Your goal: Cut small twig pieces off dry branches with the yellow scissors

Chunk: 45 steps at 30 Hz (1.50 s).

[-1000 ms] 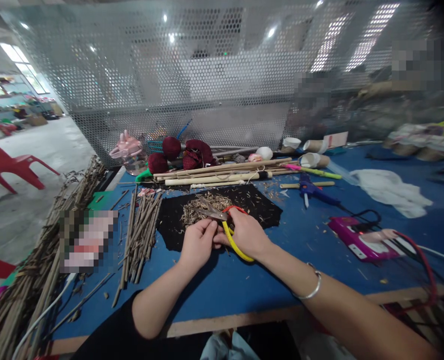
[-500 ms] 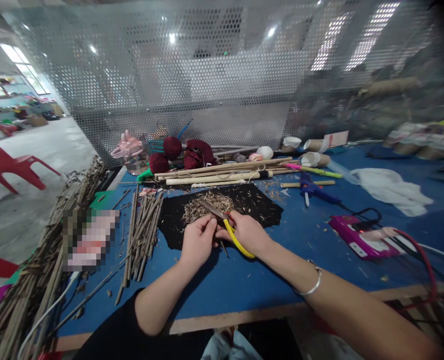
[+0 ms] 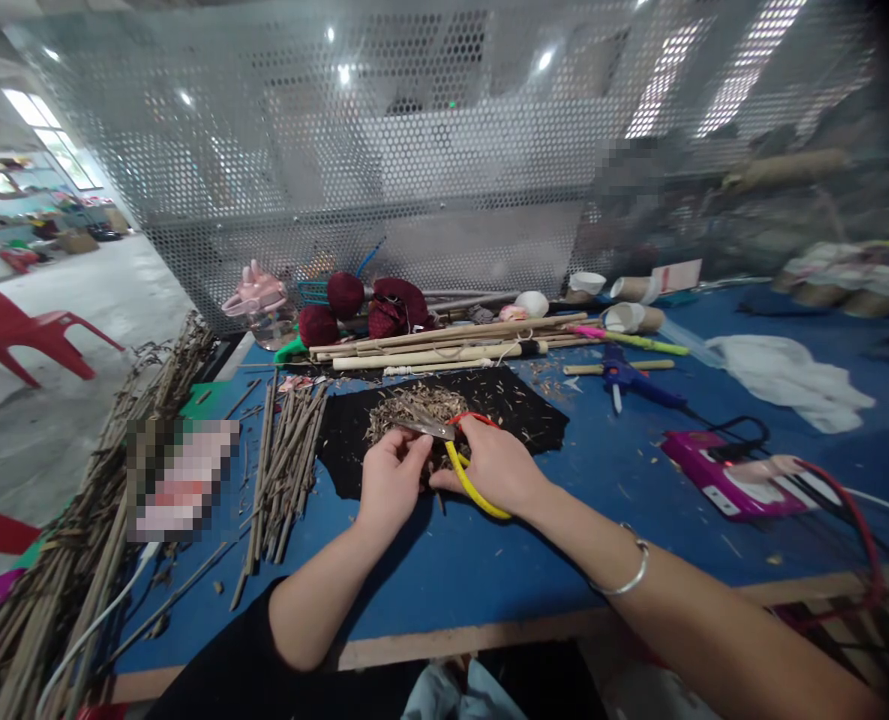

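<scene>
My right hand (image 3: pixel 505 468) is closed round a pair of scissors (image 3: pixel 438 428) with yellow and red handles. Their blades point left, just above the fingertips of my left hand (image 3: pixel 390 478). That hand is closed in a pinch on a thin brown twig (image 3: pixel 441 505), mostly hidden by my fingers; only a short end shows below. Behind both hands a heap of small cut twig pieces (image 3: pixel 414 405) lies on a black cloth (image 3: pixel 343 455). A bundle of longer twigs (image 3: pixel 288 480) rests on the blue table to the left of the cloth.
Bamboo sticks (image 3: pixel 444 350) and dark red yarn balls (image 3: pixel 345 294) line the back, before a perforated metal screen (image 3: pixel 414 180). To the right are a blue glue gun (image 3: pixel 639 385), a magenta power box (image 3: pixel 721 475) and a white cloth (image 3: pixel 789 380). Long dry stalks (image 3: pixel 61 580) fill the left edge.
The scissors' blades have turned lower and flatter across my left fingertips, and the red handle now shows. My left hand has shifted slightly left. Less of the twig sticks out below.
</scene>
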{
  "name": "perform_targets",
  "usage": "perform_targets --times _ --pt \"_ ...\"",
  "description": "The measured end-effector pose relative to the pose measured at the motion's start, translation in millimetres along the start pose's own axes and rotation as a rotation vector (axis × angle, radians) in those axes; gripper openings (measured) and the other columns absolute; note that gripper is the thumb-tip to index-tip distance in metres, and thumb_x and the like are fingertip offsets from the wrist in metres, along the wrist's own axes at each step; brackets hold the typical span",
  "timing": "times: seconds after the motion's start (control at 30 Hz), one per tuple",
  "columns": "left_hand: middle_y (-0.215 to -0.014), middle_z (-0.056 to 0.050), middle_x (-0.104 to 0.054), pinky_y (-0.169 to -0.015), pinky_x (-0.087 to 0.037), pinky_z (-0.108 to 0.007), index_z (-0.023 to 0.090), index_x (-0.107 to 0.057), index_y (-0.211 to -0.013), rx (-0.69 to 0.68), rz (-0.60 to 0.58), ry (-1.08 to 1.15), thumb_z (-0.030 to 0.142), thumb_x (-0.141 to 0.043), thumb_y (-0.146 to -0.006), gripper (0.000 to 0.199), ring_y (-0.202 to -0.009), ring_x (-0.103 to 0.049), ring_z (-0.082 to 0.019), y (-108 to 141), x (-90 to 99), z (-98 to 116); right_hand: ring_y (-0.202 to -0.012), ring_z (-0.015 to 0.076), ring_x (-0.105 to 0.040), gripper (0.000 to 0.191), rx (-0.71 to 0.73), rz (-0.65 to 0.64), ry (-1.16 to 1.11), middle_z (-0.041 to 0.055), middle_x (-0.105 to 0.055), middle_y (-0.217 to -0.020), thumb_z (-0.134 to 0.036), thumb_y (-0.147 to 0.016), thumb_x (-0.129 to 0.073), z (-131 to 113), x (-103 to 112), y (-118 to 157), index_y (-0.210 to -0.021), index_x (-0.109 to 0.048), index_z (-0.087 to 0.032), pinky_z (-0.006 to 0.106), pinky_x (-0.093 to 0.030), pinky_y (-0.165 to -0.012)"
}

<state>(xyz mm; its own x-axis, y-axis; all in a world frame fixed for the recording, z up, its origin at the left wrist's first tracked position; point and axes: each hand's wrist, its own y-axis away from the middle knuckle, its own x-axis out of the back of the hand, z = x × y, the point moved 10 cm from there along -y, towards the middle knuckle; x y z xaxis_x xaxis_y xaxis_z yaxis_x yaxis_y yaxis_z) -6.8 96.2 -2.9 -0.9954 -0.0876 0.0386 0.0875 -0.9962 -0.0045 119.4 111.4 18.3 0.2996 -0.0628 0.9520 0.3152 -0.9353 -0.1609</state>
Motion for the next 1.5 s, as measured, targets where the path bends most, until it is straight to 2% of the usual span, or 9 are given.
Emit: perform_targets --times 0.13,0.27,0.37,0.57,0.77,1.0,1.13,1.3,1.5 --pt "-0.056 0.002 -0.051 -0.035 -0.036 -0.016 0.013 -0.058 -0.078 0.002 0.002 -0.022 0.041 -0.056 -0.071 0.028 -0.042 -0.042 -0.006 0 0.4 0 -0.075 0.022 -0.059 0.051 -0.009 0.004 -0.024 0.0058 -0.061 -0.079 -0.062 -0.063 -0.056 1 0 0 -0.088 -0.046 -0.019 0.026 -0.033 -0.058" --pt "-0.063 0.001 -0.056 -0.04 -0.041 -0.017 0.013 -0.06 -0.082 0.018 -0.059 0.022 0.04 -0.055 -0.072 0.029 -0.044 -0.044 -0.006 0 -7.2 -2 -0.073 0.0206 -0.06 0.046 -0.024 -0.008 -0.069 0.0041 -0.062 -0.078 -0.06 -0.07 -0.051 4 -4 0 -0.092 -0.045 -0.02 0.025 -0.032 -0.057" --pt "-0.07 -0.001 -0.06 -0.043 -0.042 -0.017 0.014 -0.061 -0.083 0.054 -0.087 0.054 0.04 -0.054 -0.073 0.029 -0.05 -0.049 -0.007 1 -11.5 -6 -0.071 0.0203 -0.059 0.047 -0.018 0.004 -0.073 0.004 -0.061 -0.077 -0.06 -0.069 -0.051 4 -4 0 -0.092 -0.045 -0.02 0.025 -0.032 -0.057" --pt "-0.061 0.0 -0.057 -0.04 -0.038 -0.017 0.013 -0.06 -0.071 0.051 -0.123 0.042 0.042 -0.054 -0.072 0.03 -0.043 -0.044 -0.006 3 -15.6 -7 -0.076 0.0215 -0.056 0.053 0.077 0.08 -0.073 0.0071 -0.057 -0.082 -0.062 -0.06 -0.057 -6 8 -2 -0.086 -0.045 -0.018 0.027 -0.035 -0.064" --pt "-0.06 0.001 -0.056 -0.038 -0.039 -0.018 0.014 -0.059 -0.069 0.016 -0.143 0.006 0.042 -0.051 -0.074 0.03 -0.043 -0.044 -0.007 3 -16.2 -1 -0.067 0.0184 -0.056 0.049 0.014 0.045 -0.104 0.0034 -0.058 -0.074 -0.061 -0.064 -0.056 2 1 -1 -0.086 -0.044 -0.019 0.025 -0.032 -0.056" --pt "-0.062 0.001 -0.055 -0.038 -0.039 -0.017 0.015 -0.063 -0.082 0.008 -0.116 -0.014 0.041 -0.05 -0.075 0.03 -0.044 -0.043 -0.007 4 -11.9 2 -0.059 0.0152 -0.054 0.046 -0.028 -0.004 -0.112 0.0015 -0.059 -0.069 -0.063 -0.066 -0.053 7 -6 -2 -0.083 -0.047 -0.021 0.023 -0.027 -0.05" --pt "-0.061 0.0 -0.055 -0.037 -0.039 -0.017 0.015 -0.063 -0.082 0.029 -0.089 -0.031 0.043 -0.05 -0.074 0.031 -0.045 -0.044 -0.007 4 -9.6 1 -0.055 0.0139 -0.053 0.043 -0.042 -0.037 -0.084 0.0012 -0.059 -0.066 -0.063 -0.068 -0.05 9 -10 -4 -0.077 -0.048 -0.021 0.023 -0.025 -0.048" --pt "-0.059 0.0 -0.054 -0.036 -0.038 -0.016 0.014 -0.061 -0.085 0.051 -0.012 -0.02 0.043 -0.053 -0.073 0.032 -0.045 -0.044 -0.007 1 -1.8 -4 -0.055 0.0151 -0.054 0.041 -0.065 -0.004 -0.009 -0.0001 -0.057 -0.06 -0.063 -0.07 -0.047 13 -7 -6 -0.068 -0.048 -0.022 0.024 -0.024 -0.049" --pt "-0.056 0.001 -0.053 -0.034 -0.035 -0.015 0.014 -0.058 -0.079 0.023 0.057 -0.004 0.04 -0.056 -0.071 0.028 -0.042 -0.043 -0.006 -1 6.4 -1 -0.066 0.0182 -0.057 0.046 -0.013 0.039 0.004 0.0021 -0.06 -0.073 -0.062 -0.065 -0.053 4 0 -3 -0.085 -0.047 -0.021 0.024 -0.029 -0.054"
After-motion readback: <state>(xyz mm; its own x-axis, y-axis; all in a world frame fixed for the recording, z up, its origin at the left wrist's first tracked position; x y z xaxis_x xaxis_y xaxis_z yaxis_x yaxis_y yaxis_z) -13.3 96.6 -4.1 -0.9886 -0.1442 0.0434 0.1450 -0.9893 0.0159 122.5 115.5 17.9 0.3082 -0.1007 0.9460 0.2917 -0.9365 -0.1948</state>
